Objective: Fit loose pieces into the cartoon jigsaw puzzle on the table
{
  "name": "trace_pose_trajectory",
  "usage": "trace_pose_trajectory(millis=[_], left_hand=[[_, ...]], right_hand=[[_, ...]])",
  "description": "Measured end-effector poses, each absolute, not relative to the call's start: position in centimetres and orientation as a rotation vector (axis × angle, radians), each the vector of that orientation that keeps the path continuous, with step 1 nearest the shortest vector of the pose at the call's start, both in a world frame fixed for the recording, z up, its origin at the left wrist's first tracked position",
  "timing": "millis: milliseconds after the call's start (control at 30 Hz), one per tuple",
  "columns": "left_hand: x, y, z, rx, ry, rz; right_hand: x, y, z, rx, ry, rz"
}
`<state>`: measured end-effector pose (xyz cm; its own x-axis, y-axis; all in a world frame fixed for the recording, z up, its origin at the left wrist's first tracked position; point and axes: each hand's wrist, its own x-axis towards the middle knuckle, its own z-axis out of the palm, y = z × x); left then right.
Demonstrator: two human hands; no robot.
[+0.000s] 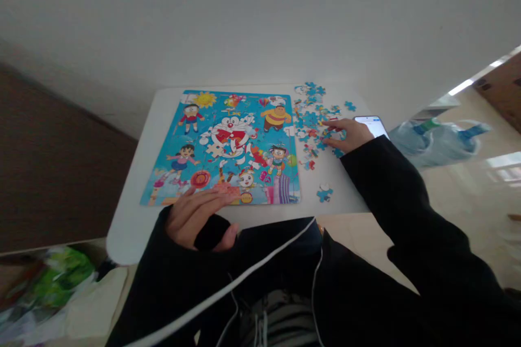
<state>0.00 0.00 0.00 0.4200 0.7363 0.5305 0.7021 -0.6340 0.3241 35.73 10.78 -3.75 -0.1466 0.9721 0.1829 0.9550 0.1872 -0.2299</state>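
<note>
A blue jigsaw puzzle board (171,138) with cartoon figures lies on the white table, partly filled with pieces. My left hand (199,214) rests at its front edge, fingers stretched over the printed border and thumb apart. To the right of the board is a loose heap of jigsaw pieces (311,116), mostly blue. Over the heap's right side reaches my right hand (348,134), with thumb and forefinger apart among the pieces; whether the fingertips touch one is too small to tell. A small separate group of pieces (324,193) lies nearer the table's front edge.
A phone (373,126) with a lit screen lies behind my right wrist on the white table (132,195). Large clear water bottles (439,143) stand on the floor at right. A white cable (244,274) crosses my lap. Bags (61,276) sit at lower left.
</note>
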Motion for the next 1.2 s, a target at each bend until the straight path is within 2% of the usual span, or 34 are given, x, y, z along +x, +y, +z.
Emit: trace_pose_trajectory(millis=[167, 333, 467, 633, 833, 1000, 1200], left_hand=[[-0.7, -0.5, -4.2, 2.602, 1.275, 1.068], [0.8, -0.5, -5.9, 2.633, 1.162, 1.053], [1.9, 0.0, -6.4, 2.706, 1.155, 0.960], [2.2, 0.5, -7.3, 2.706, 1.255, 0.885], [2.0, 1.1, -7.9, 2.722, 1.313, 0.940], [1.9, 1.3, -8.1, 2.788, 1.291, 0.968], [2.7, 1.5, -8.0, 2.816, 1.218, 1.029]], right_hand=[[36.1, 10.8, -4.2, -1.797, -2.139, 0.127], [37.5, 11.2, -4.9, -1.717, -2.022, 0.300], [36.9, 11.0, -3.6, -1.546, -1.915, 0.631], [30.1, 9.4, -0.5, -1.341, -1.758, 1.128], [23.9, 9.6, -1.7, -1.244, -1.797, 1.366], [23.4, 10.1, -3.0, -1.244, -1.806, 1.464], [23.4, 9.8, -3.2, -1.238, -1.898, 1.355]])
